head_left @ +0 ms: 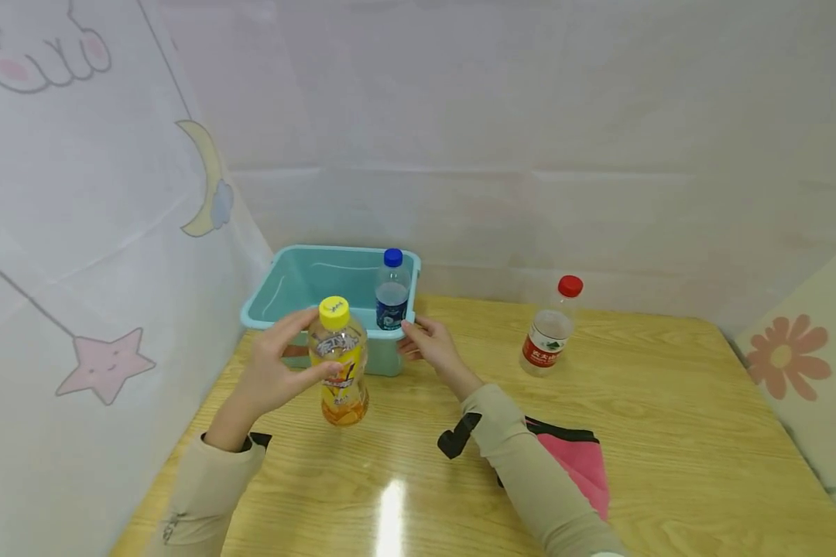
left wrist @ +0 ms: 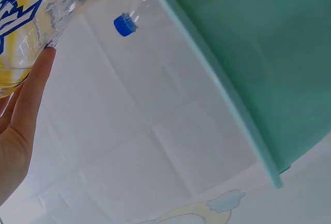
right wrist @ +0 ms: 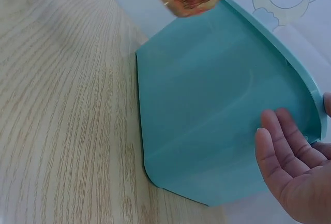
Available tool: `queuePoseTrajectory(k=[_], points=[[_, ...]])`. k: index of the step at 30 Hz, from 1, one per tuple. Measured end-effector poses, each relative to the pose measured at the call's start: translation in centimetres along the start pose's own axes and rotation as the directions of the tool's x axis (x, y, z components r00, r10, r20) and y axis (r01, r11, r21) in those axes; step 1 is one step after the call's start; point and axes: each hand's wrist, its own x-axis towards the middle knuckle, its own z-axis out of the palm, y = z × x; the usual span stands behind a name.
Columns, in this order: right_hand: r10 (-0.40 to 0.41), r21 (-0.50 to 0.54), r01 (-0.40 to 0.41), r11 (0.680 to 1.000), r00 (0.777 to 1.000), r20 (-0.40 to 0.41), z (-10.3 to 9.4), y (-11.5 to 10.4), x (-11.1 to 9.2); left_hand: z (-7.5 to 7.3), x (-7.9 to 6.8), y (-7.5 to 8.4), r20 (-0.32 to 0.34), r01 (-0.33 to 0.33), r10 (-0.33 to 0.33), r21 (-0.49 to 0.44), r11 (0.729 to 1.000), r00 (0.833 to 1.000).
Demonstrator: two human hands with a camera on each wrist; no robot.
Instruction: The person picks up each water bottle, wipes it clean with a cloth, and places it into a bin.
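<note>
My left hand holds a clear drink bottle with a yellow cap, a yellow label and amber liquid low inside. The bottle is upright, in front of a teal plastic bin. At the bin's front right corner, my right hand grips the rim. The right wrist view shows the fingers against the outer wall, with the thumb at the rim. Inside the bin, on its right side, stands a blue-capped water bottle; its cap also appears in the left wrist view.
A red-capped bottle with a red and white label stands on the wooden table to the right. Pink cloth with black edging lies partly under the right forearm. White printed sheets hang behind and at the sides.
</note>
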Motion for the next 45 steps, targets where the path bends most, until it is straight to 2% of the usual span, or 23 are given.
queuePoseTrajectory(k=[4,11,16,20,28,33,38,42,45], points=[[0.003,0.0,-0.003,1.0,1.0,0.0,0.0,-0.1,0.1,-1.3,1.5,0.5,-0.016,-0.032,0.032,0.013,0.999,0.999],[0.003,-0.017,-0.003,1.0,1.0,0.01,-0.1,0.0,0.1,-3.8,3.9,1.3,-0.078,-0.032,0.038,0.082,0.996,0.996],[-0.005,-0.018,0.005,1.0,1.0,0.005,-0.1,0.1,0.1,-4.7,5.8,1.7,-0.139,-0.024,0.035,0.077,0.997,0.99],[-0.007,-0.021,0.007,1.0,1.0,0.0,-0.2,0.2,0.2,-4.9,7.0,1.5,-0.167,0.006,0.009,0.093,0.996,0.986],[-0.011,-0.018,0.011,1.0,1.0,0.003,-0.1,0.4,0.1,-4.7,9.1,-0.1,-0.158,0.124,-0.105,0.111,0.986,0.982],[0.0,-0.013,0.0,1.0,1.0,0.016,0.1,0.5,0.0,-4.8,10.3,-1.3,-0.127,0.213,-0.204,0.062,0.975,0.971],[-0.011,-0.013,0.012,1.0,1.0,0.026,0.3,0.4,-0.1,-4.9,11.3,-2.6,-0.051,0.319,-0.316,0.077,0.945,0.947],[-0.016,-0.011,0.016,1.0,0.999,0.031,0.4,0.4,-0.2,-4.6,11.7,-4.1,0.013,0.374,-0.378,0.115,0.92,0.926],[-0.007,-0.002,0.007,1.0,0.999,0.042,0.3,0.3,-0.3,-4.1,11.8,-5.0,0.053,0.413,-0.426,0.167,0.895,0.903]])
